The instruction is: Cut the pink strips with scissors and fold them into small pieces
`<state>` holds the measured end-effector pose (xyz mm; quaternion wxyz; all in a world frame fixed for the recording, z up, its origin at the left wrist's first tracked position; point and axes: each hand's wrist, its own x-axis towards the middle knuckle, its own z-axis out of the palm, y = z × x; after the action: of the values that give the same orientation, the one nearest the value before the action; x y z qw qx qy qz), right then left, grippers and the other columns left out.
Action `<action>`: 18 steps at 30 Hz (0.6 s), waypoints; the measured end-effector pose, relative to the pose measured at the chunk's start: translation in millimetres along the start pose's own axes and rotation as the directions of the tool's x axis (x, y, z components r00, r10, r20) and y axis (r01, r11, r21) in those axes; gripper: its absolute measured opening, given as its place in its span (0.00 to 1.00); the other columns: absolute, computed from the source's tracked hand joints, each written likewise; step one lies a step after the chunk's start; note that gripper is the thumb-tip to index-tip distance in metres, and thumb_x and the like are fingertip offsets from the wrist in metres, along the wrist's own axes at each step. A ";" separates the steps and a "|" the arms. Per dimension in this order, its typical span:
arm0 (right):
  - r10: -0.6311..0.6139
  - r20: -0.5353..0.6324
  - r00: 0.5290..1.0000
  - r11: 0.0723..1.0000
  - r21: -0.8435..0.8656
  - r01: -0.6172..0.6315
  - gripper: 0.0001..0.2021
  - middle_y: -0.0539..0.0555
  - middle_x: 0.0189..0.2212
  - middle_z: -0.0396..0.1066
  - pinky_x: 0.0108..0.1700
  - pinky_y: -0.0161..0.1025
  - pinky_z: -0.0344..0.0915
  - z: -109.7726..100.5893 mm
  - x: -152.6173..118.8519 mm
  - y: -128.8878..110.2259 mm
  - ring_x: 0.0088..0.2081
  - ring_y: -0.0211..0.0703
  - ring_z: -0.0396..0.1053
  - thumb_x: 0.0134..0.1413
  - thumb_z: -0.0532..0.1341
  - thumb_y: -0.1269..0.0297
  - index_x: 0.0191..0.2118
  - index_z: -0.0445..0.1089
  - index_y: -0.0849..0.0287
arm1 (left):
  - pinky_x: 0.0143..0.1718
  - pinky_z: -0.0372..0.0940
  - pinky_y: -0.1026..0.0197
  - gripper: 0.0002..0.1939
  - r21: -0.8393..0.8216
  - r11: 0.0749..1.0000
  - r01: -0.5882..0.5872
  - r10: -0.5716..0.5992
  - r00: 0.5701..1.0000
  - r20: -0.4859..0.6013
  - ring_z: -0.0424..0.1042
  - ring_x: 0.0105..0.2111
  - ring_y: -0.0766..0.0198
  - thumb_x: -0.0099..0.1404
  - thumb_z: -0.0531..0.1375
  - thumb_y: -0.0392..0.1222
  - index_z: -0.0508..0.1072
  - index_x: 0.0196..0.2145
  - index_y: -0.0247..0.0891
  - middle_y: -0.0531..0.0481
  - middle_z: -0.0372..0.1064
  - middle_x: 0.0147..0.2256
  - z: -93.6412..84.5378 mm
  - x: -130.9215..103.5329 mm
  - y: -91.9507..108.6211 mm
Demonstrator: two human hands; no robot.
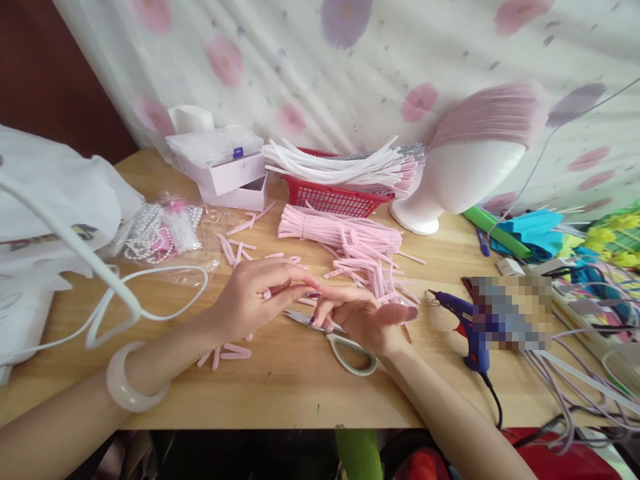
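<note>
Over the middle of the table, my left hand (265,293) has its thumb and index finger closed together at the tip of my right index finger. Anything between those fingertips is too small to make out. Half turned palm up, my right hand (357,313) holds nothing visible; its thumb and index finger stretch out, the others curl loosely. Under the hands lie scissors (354,367) with pale handles, their blades partly hidden. Bent pink pipe cleaner pieces (367,263) are heaped just beyond, in front of a tied bundle of pink pipe cleaners (335,227).
Behind stands a red basket (335,198) of white and pink pipe cleaners. A foam head (467,170) wears a pink pipe cleaner cap. At right lie a blue glue gun (473,333) and tangled cables. Bagged beads (165,230), boxes (235,177) and a white cable (175,310) occupy the left.
</note>
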<state>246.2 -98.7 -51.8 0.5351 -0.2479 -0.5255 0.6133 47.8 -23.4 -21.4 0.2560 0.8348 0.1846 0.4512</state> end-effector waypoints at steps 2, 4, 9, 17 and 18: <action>-0.004 0.020 1.000 1.000 0.002 0.004 0.47 0.58 0.32 0.79 0.34 0.39 0.66 -3.9 -0.9 4.4 0.28 0.43 0.68 0.38 0.53 0.21 0.52 0.78 0.54 | 0.25 0.62 0.65 0.09 0.052 0.998 -0.047 0.048 0.999 -0.006 0.65 0.20 0.69 0.69 0.60 0.43 0.81 0.36 0.44 0.53 0.77 0.27 -0.7 -1.2 -1.8; 0.005 0.040 0.999 1.000 -0.010 -0.005 0.48 0.59 0.34 0.79 0.35 0.40 0.67 -7.9 -1.6 6.9 0.29 0.43 0.68 0.37 0.55 0.21 0.54 0.76 0.55 | 0.27 0.64 0.65 0.10 0.115 0.989 -0.098 0.097 0.995 0.009 0.68 0.21 0.68 0.70 0.59 0.42 0.81 0.38 0.44 0.53 0.78 0.27 -2.8 -0.5 -3.7; 0.033 0.024 0.999 0.998 -0.051 -0.032 0.50 0.59 0.33 0.79 0.36 0.39 0.67 -12.7 -2.5 5.7 0.29 0.43 0.67 0.38 0.56 0.22 0.55 0.75 0.59 | 0.30 0.67 0.65 0.12 0.223 0.955 -0.197 0.174 0.978 0.118 0.75 0.25 0.66 0.70 0.55 0.37 0.79 0.40 0.43 0.51 0.81 0.31 -10.0 4.6 -6.1; 0.211 -0.139 0.968 0.973 -0.067 -0.221 0.46 0.58 0.31 0.75 0.36 0.44 0.68 2.3 -2.8 3.5 0.30 0.46 0.68 0.32 0.55 0.19 0.39 0.79 0.58 | 0.26 0.62 0.70 0.05 -0.006 1.000 -0.005 0.005 0.992 0.123 0.64 0.20 0.72 0.66 0.62 0.36 0.76 0.41 0.41 0.60 0.70 0.24 0.5 4.3 32.1; 0.242 -0.164 0.956 0.964 -0.076 -0.257 0.44 0.58 0.31 0.74 0.35 0.44 0.68 4.1 -3.1 3.5 0.31 0.48 0.68 0.31 0.57 0.20 0.37 0.79 0.58 | 0.25 0.61 0.70 0.05 -0.044 0.997 0.060 -0.053 0.989 0.140 0.63 0.19 0.72 0.65 0.64 0.36 0.76 0.40 0.42 0.61 0.68 0.22 3.6 4.7 37.9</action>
<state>242.2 -102.6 -54.4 0.4796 -0.3841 -0.4763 0.6289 56.3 -52.1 2.6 0.3009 0.8521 0.1789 0.3891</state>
